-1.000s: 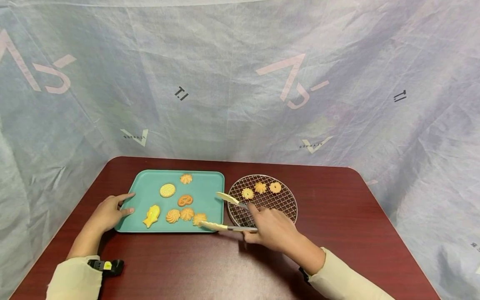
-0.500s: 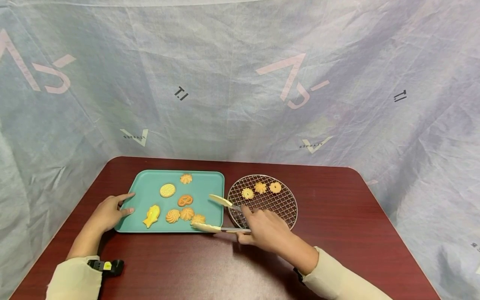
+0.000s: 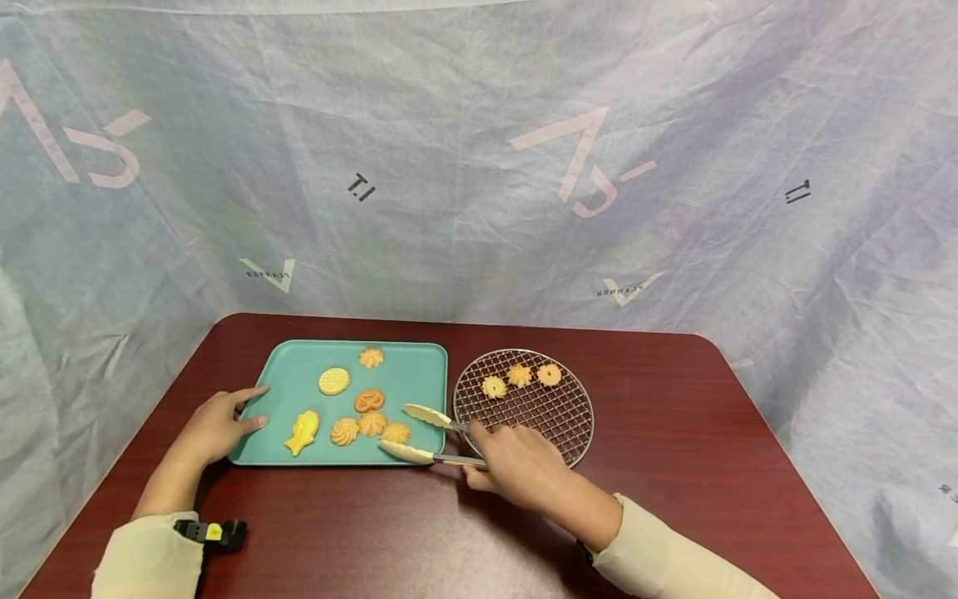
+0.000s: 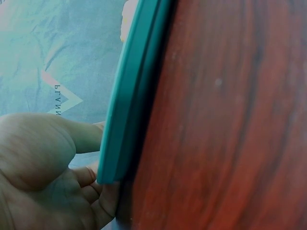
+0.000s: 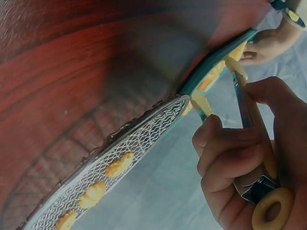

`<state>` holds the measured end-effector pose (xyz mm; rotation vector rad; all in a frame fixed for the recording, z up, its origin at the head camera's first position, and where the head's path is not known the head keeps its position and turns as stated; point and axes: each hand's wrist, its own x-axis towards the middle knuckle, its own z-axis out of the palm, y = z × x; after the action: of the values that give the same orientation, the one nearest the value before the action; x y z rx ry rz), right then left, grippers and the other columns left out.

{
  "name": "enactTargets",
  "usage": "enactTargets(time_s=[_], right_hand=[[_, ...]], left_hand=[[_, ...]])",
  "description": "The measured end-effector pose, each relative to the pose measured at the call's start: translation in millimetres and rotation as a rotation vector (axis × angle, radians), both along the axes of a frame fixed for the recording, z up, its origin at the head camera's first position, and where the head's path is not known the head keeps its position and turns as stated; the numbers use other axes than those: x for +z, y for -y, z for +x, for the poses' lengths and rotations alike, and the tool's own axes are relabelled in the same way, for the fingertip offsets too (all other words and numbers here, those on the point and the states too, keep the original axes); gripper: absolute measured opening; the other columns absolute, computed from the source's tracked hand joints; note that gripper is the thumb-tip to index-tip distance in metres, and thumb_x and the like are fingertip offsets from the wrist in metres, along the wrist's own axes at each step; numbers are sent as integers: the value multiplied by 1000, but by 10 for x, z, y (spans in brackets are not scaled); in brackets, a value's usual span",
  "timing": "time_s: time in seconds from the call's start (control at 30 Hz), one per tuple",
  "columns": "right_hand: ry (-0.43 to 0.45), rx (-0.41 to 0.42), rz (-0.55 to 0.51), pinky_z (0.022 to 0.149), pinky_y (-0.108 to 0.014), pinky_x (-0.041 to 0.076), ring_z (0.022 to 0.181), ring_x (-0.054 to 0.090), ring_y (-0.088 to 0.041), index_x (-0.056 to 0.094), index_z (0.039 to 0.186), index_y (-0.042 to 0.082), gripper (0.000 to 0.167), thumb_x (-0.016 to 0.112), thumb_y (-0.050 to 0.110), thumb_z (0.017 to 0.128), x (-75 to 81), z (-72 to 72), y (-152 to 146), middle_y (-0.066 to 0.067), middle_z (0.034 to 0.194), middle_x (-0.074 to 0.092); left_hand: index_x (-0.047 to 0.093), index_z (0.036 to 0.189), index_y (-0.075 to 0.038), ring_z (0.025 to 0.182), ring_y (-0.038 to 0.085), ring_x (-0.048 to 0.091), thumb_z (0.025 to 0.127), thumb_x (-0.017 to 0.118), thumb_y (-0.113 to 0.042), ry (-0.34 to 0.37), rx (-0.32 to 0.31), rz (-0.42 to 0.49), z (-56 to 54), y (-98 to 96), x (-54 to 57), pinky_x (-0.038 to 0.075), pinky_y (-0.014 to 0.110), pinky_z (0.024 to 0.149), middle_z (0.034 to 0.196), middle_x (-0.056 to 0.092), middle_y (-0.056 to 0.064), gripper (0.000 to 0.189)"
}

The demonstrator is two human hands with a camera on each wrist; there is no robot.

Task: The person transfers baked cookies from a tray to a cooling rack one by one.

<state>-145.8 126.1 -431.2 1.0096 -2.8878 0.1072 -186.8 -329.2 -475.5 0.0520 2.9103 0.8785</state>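
Note:
My right hand (image 3: pixel 520 467) grips a pair of tongs (image 3: pixel 456 458) with pale yellow tips, spread apart over the right part of a teal tray (image 3: pixel 280 366). A flower-shaped cookie (image 3: pixel 395 433) lies between the tips, right by the lower one. Left of it are another flower-shaped cookie (image 3: pixel 372 423) and a swirl cookie (image 3: pixel 345 432). A pretzel-shaped cookie (image 3: pixel 369 401), a round cookie (image 3: pixel 333 381), a fish-shaped cookie (image 3: pixel 303 433) and a further flower-shaped cookie (image 3: pixel 370 357) are spread over the tray. At the tray's left edge my left hand (image 3: pixel 213 426) holds the rim between thumb and fingers.
A round wire rack (image 3: pixel 550 408) stands right of the tray, bearing a ring-shaped cookie (image 3: pixel 550 375), a star-shaped cookie (image 3: pixel 520 375) and a small cookie (image 3: pixel 494 387) along its back. All rest on a dark red wooden table (image 3: pixel 674 449), with a printed cloth (image 3: pixel 464 166) hanging behind.
My right hand has moved left and slightly toward me, bringing the tongs farther over the tray. The tips stand closer together around the right flower-shaped cookie. My left hand stays put.

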Motion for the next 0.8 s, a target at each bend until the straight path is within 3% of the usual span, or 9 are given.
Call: enactTargets(time_s=[0.17,0.8], right_hand=[[-37,29,-3,40,-22,34,45,38,-9,56,97,14,30,71,39,94,-11,10,-1,7,58,43],[-50,25,-25,40,-21,34,45,38,-8,57,99,13,29,71,39,95,47,22,-49,7,58,42]], left_hand=[[45,150,8,102,47,54,101,67,-14,2,-3,0,0,3,-1,48,52,77,123,49,41,58],[46,150,8,99,43,54,100,68,-14,0,-8,0,7,10,-23,48,48,75,121,50,39,58]])
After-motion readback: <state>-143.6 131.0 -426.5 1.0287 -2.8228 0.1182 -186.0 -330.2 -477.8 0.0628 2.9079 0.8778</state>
